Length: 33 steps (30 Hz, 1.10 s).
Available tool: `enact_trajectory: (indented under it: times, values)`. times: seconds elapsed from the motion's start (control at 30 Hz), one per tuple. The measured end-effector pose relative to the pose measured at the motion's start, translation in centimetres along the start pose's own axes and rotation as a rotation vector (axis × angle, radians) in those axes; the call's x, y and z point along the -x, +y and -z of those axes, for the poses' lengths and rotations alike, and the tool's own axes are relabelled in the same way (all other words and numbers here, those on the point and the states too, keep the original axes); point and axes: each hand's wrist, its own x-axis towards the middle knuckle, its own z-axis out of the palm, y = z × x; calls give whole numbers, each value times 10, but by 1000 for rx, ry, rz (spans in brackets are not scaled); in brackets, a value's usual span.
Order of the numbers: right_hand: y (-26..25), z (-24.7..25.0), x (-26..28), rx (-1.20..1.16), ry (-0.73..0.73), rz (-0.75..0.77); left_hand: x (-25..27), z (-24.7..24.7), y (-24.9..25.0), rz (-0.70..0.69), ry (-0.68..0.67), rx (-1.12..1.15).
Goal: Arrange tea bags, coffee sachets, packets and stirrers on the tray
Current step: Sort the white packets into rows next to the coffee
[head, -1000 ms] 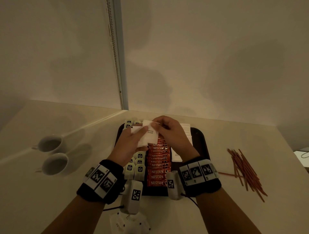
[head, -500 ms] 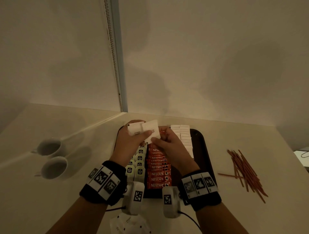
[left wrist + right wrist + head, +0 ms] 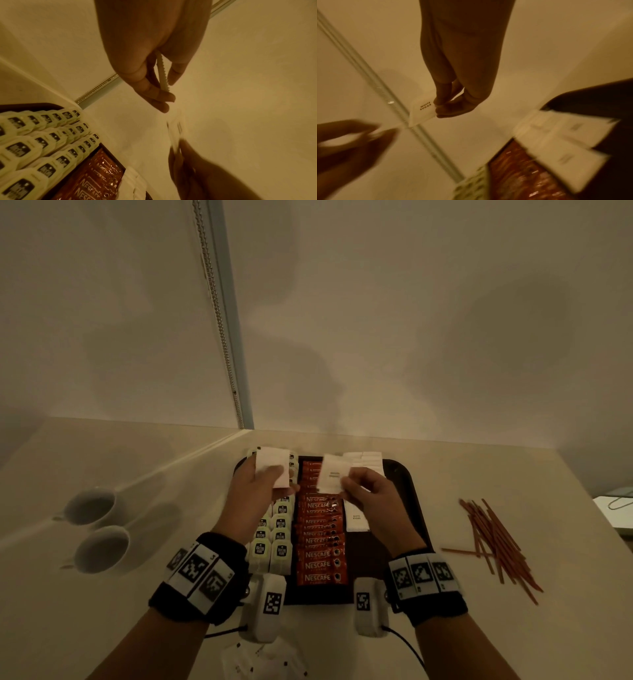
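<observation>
A dark tray [image 3: 363,563] holds rows of pale tea bags [image 3: 270,546] on its left, orange Nescafe sachets [image 3: 320,553] down the middle and white sugar packets [image 3: 356,518] on its right. My left hand [image 3: 274,481] pinches a small stack of white packets [image 3: 272,467] above the tea bags; the left wrist view shows that stack [image 3: 163,73] edge-on between thumb and fingers. My right hand [image 3: 346,481] pinches one white sugar packet [image 3: 331,477] above the sachets, its print readable in the right wrist view [image 3: 423,112]. Red-brown stirrers [image 3: 496,546] lie on the table right of the tray.
Two white cups [image 3: 90,505] [image 3: 102,549] stand on the table to the left. A wall rises just behind the tray. Some white paper [image 3: 263,662] lies at the table's front edge. A pale object [image 3: 616,508] sits at the far right.
The hands were together over the tray's back. They have parted: the right hand drew one packet off the stack and moved right, while the left keeps the rest.
</observation>
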Motion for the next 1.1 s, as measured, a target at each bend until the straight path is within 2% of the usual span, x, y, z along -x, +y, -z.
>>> enact_trajectory:
  times: [0.07, 0.2, 0.33, 0.6, 0.77, 0.9, 0.97, 1.1]
  values:
    - [11, 28, -5, 94, 128, -9, 1, 6, -3, 11, -19, 10]
    - [44, 84, -13, 507, 332, -71, 2, 14, -9, 11, -8, 39]
    - [74, 116, -21, 784, 368, -166, -2, 16, -14, 30, 17, 41]
    - [96, 118, -34, 900, 363, -259, -4, 17, -19, 11, 21, -80]
    - [97, 112, -37, 967, 414, -249, -6, 18, -21, 20, 52, -162]
    - [89, 101, -33, 956, 429, -188, -7, 15, -15, -69, 48, -222]
    - [70, 81, -29, 853, 371, -91, -9, 13, -10, -125, 44, -251]
    - [17, 15, -8, 495, -34, 55, -12, 5, -3, -184, 29, -325]
